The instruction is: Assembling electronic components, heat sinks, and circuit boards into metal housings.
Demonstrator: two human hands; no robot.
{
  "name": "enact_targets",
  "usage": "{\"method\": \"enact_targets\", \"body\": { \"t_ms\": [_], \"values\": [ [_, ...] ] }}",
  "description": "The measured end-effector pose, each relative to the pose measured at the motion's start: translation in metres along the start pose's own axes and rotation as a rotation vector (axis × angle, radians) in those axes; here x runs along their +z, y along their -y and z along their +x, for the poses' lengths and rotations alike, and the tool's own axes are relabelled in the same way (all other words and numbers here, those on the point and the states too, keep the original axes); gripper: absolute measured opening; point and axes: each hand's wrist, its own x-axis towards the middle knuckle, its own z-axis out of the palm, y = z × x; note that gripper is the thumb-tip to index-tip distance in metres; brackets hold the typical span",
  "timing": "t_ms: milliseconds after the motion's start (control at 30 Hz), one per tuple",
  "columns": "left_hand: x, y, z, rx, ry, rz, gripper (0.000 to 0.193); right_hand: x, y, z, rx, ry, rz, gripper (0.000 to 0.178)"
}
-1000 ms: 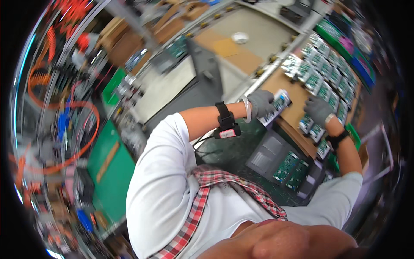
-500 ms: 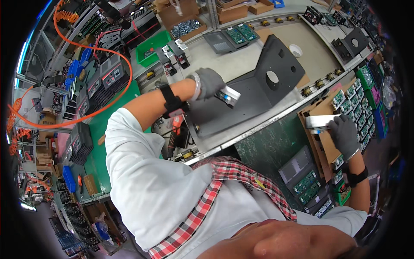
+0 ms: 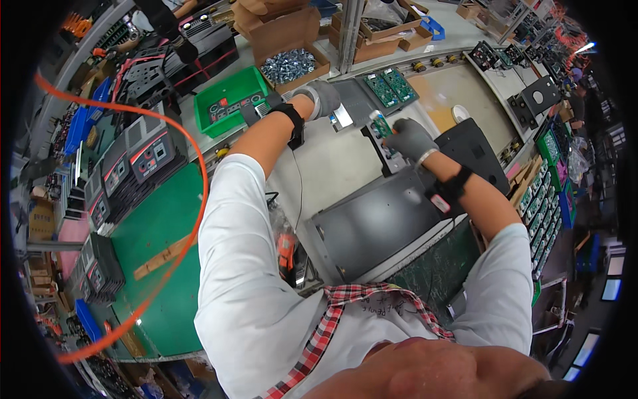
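Both my hands wear grey gloves. My left hand (image 3: 320,100) is closed round a small part with a white face and a blue spot (image 3: 341,118), over the near edge of a flat dark panel (image 3: 354,95). Two green circuit boards (image 3: 390,88) lie on that panel. To the right, my right hand (image 3: 411,139) has its fingers bent against a dark bracket-like part (image 3: 387,158) with a small green board (image 3: 380,125) at its top. Closer to me lies a large bent dark metal panel (image 3: 379,223), its raised side (image 3: 473,151) partly behind my right forearm.
A green bin (image 3: 229,86) and a cardboard box of metal fasteners (image 3: 288,66) stand at the back left. An orange air hose (image 3: 203,173) loops across the left. Stacked dark covers (image 3: 149,159) sit beside a green mat (image 3: 156,229). Rows of boards (image 3: 541,213) are at the right.
My right hand has come from the board rows at the right to the bench middle. My left hand has moved farther back, off the large panel. The large panel has been turned and shifted.
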Motion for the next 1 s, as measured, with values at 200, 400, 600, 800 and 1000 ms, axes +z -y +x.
{"method": "enact_targets", "body": {
  "t_ms": [200,400,600,800,1000],
  "values": [
    [0.034,0.033,0.013,-0.023,0.069,-0.067,0.017,0.027,0.048,0.095,-0.064,-0.054,-0.174,0.032],
    [0.066,0.049,0.031,-0.064,0.171,-0.173,0.025,0.046,0.074,0.159,-0.100,0.006,-0.177,0.037],
    [0.089,0.059,0.042,-0.146,0.159,-0.273,0.021,0.070,0.073,0.194,-0.148,0.042,-0.154,0.030],
    [0.090,0.059,0.048,-0.077,0.268,-0.195,0.022,0.092,0.078,0.205,-0.115,0.092,-0.219,0.036],
    [0.068,0.070,0.039,-0.111,0.365,-0.153,0.032,0.108,0.080,0.202,-0.035,0.047,-0.346,0.030]
  ]
}}
